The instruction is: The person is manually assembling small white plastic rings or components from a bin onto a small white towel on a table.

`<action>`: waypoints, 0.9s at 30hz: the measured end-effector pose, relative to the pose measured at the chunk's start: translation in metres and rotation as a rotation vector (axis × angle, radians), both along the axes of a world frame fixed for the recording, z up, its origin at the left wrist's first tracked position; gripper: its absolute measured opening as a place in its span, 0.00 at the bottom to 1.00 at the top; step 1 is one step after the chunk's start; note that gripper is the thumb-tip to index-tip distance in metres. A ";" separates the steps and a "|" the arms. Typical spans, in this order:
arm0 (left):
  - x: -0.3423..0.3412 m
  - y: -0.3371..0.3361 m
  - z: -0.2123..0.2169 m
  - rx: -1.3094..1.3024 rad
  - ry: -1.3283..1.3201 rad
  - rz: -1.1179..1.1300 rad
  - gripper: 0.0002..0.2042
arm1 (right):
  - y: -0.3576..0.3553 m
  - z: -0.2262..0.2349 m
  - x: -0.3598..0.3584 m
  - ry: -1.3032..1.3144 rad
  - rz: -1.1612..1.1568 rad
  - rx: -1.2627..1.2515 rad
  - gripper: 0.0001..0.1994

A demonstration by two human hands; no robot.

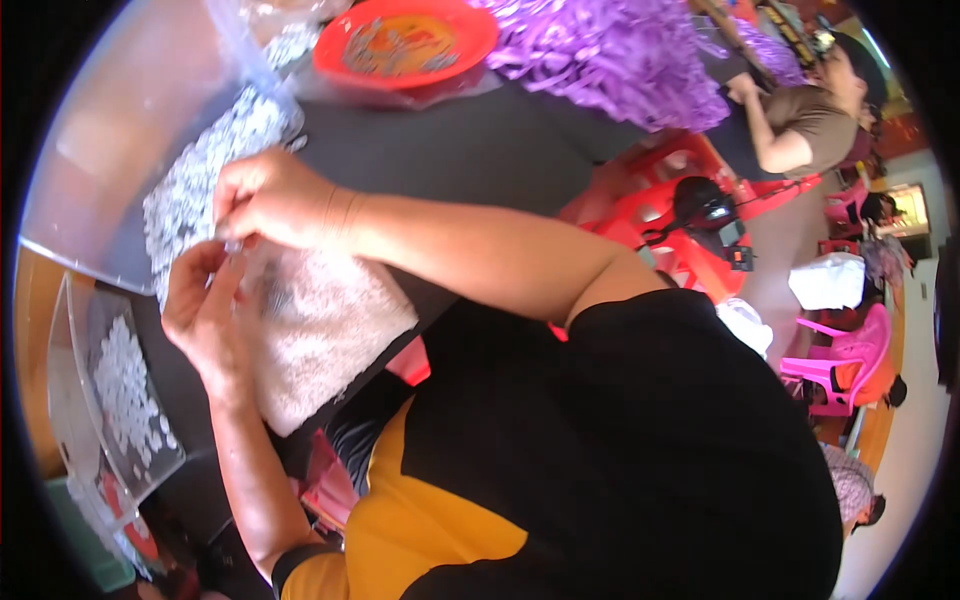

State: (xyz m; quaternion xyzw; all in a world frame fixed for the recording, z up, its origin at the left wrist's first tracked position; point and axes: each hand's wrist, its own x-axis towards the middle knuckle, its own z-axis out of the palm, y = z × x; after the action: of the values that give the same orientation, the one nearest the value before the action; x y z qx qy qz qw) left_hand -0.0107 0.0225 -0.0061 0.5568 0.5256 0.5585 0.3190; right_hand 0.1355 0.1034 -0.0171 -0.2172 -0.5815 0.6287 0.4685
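Note:
My right hand [280,200] and my left hand [208,318] meet fingertip to fingertip, both closed in a pinch. Between them is a small, pale, shiny piece [234,244], mostly covered by the fingers; its kind is too small to make out. Beneath the hands lies a pale pink towel [335,330] with a few small greyish bits on it. Just beyond the hands, a heap of small white and silvery pieces [235,130] spreads at the mouth of a large clear plastic bin [120,150].
An orange-red bowl [330,62] of small silvery pieces stands at the back, beside a purple pile of strips [610,60]. A second clear box [75,370] holds white pieces at left. Red stools [660,215] and a person [815,125] are to the right.

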 end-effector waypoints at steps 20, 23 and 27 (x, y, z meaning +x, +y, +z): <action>0.008 -0.001 0.007 -0.009 -0.016 0.008 0.09 | 0.002 0.006 0.006 -0.007 -0.019 -0.047 0.03; 0.003 0.000 0.005 0.019 0.011 0.016 0.09 | -0.003 0.011 0.007 0.062 -0.005 -0.093 0.04; 0.001 -0.004 0.011 -0.031 -0.229 -0.052 0.06 | -0.005 0.017 0.008 -0.031 -0.015 0.020 0.04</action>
State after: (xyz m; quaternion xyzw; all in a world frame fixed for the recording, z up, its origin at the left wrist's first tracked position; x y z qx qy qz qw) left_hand -0.0097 0.0181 0.0045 0.4977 0.4798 0.6017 0.4000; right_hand 0.1437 0.0981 -0.0005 -0.2265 -0.5934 0.6159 0.4661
